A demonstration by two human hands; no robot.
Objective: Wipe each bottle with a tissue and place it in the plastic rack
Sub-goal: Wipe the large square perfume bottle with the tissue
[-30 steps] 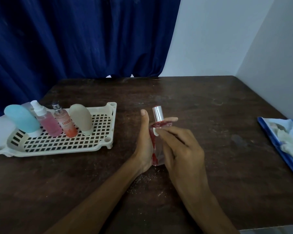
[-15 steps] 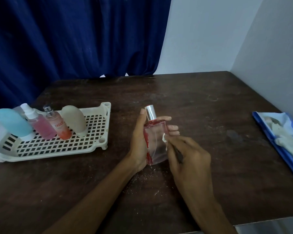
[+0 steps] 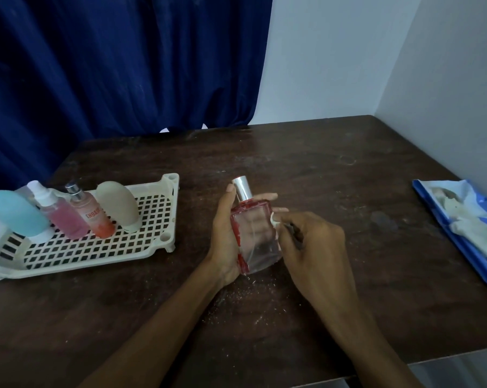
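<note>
- Head view: we are looking down at a dark wooden table (image 3: 348, 177), where both hands are meeting just past the middle.
- Our left hand (image 3: 225, 233) is gripping a clear glass bottle (image 3: 257, 239) with red edges, thumb up one side and fingers wrapping round the back; the bottle is standing upright on the table with its silver cap (image 3: 242, 187) pointing away from us.
- Our right hand (image 3: 312, 247) is pinching a small white tissue (image 3: 273, 219) and pressing it against the bottle's right edge, so the two hands are sitting close together with the bottle between them.
- Well to the left of the left hand, a cream plastic rack (image 3: 176, 214) is lying flat and is holding four bottles in a row along its far side: a blue bottle (image 3: 15, 217), a pink spray bottle (image 3: 60, 217), an orange spray bottle (image 3: 92, 217) and a beige bottle (image 3: 119, 205).
- Well to the right of the right hand, a blue packet (image 3: 466, 233) is lying at the table's edge with white tissue showing on it.
- White crumbs (image 3: 245, 295) are lying scattered on the table just below the bottle, between our wrists.
- Beyond the hands, a dark blue curtain (image 3: 124, 65) is hanging behind the table.
</note>
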